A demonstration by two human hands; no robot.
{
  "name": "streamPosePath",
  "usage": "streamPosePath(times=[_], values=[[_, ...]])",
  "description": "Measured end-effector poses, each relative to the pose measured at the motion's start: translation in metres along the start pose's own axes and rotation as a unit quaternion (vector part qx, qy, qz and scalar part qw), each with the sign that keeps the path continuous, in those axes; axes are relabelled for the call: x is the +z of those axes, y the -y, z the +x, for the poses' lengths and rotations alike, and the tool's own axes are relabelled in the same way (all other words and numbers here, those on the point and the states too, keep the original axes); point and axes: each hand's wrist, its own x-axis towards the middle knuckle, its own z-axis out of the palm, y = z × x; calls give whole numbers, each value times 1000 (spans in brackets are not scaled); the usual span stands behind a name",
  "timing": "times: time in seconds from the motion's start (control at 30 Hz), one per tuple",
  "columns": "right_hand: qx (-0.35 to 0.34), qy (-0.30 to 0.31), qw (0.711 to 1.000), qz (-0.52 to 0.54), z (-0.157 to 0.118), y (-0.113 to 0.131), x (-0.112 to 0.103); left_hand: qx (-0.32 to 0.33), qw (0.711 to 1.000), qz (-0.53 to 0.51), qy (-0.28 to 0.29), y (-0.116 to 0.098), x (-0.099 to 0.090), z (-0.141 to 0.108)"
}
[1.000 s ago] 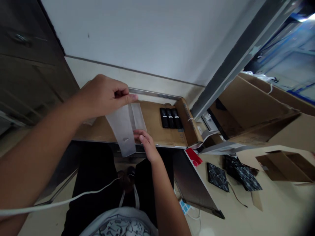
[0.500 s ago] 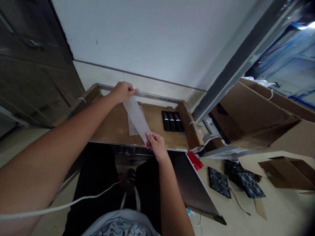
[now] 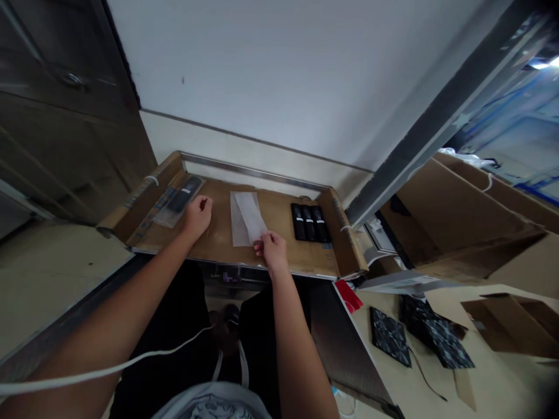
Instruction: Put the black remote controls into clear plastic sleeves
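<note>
Right hand point(image 3: 271, 249): pinches sleeve point(image 3: 250, 210). Left hand point(image 3: 199, 215): curls closed, seemingly empty, beside bag point(image 3: 166, 216). Step: apparently sleeve handling; next likely needs both hands.

Translucent white sleeve point(image 3: 250, 212); black devices point(image 3: 311, 232), white labels point(image 3: 310, 220); brown cardboard point(image 3: 279, 212).
</note>
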Motion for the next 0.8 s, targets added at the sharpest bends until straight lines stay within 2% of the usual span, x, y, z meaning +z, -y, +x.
streamPosePath(times=[0.1,0.27,0.4,0.53,0.6,0.7,0.8], values=[[-9,-11,1000,-14,-3,-7,15,-4,1000,-12,11,12,-1,-13],[6,-5,999,-37,-1,-14,36,33,999,-3,27,10,3,-7],[30,7,998,-51,0,-13,40,30,999,-7,21,10,2,-7],[2,3,994,-105,-12,-12,19,32,999,2,23,9,1,-10],[-54,-43,982,-175,-15,-12,-2,41,999,14,17,7,3,-12],[-147,-137,943,-266,-7,-14,-36,80,995,66,12,2,0,-13],[-177,-156,928,-289,9,-16,-60,142,973,178,-21,-5,-18,0]])
